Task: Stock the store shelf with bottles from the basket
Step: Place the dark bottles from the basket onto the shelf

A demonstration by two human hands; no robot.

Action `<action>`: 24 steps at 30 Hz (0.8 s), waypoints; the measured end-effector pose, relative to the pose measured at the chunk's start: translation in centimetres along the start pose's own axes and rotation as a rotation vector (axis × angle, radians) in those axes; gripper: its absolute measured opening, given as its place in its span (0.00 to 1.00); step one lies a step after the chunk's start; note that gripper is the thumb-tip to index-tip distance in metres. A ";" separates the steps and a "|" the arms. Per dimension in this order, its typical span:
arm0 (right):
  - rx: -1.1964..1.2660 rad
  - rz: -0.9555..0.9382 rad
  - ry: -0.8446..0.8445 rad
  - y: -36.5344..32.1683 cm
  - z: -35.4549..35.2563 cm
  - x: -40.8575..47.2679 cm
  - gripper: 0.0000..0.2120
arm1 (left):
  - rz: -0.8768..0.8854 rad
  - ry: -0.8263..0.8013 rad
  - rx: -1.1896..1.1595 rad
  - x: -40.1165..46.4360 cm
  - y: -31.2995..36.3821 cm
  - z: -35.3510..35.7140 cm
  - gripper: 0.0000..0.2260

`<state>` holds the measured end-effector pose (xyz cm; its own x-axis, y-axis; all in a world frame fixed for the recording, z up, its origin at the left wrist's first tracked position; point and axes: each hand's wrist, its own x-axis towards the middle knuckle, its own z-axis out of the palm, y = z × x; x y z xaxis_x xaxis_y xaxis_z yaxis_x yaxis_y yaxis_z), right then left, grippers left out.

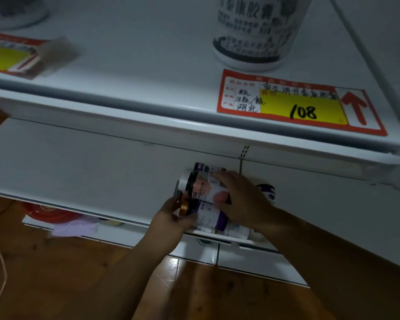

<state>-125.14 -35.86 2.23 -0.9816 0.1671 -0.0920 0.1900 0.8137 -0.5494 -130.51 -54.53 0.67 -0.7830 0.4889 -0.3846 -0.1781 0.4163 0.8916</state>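
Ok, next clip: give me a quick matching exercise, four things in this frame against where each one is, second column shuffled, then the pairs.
Things:
1. price tag marked 108
2. large white tub with black print
3. red object
4. gold-capped bottle

Places:
A. under the lower shelf, at the left
B. lying on the lower shelf, left hand at its cap
C. flat on the upper shelf's front right
D. standing on the upper shelf behind the tag

Pairs: 1-C, 2-D, 3-A, 4-B

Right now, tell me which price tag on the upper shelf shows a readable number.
The right-hand price tag, in front of the white tub: it reads 108. The left tag is blurred and cut off.
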 end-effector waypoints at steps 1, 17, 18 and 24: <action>0.012 0.000 0.001 0.0 0.1 0.0 0.29 | -0.025 0.005 -0.016 0.2 0.1 0.2 0.16; 0.444 0.159 0.120 -6.8 -1.4 -6.4 0.28 | -0.206 0.045 -0.659 -5.4 1.0 -3.8 0.20; 0.539 0.197 0.076 -7.8 -2.1 -7.2 0.29 | -0.211 0.038 -0.668 -6.5 1.9 -4.3 0.21; 0.982 0.305 -0.197 -15.0 -6.5 -13.1 0.24 | -0.254 0.049 -0.857 -14.8 9.8 -7.9 0.18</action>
<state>-114.98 -46.60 17.11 -0.8967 0.1235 -0.4250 0.4190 -0.0725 -0.9051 -125.41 -63.75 17.00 -0.6807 0.4183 -0.6014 -0.7179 -0.2177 0.6612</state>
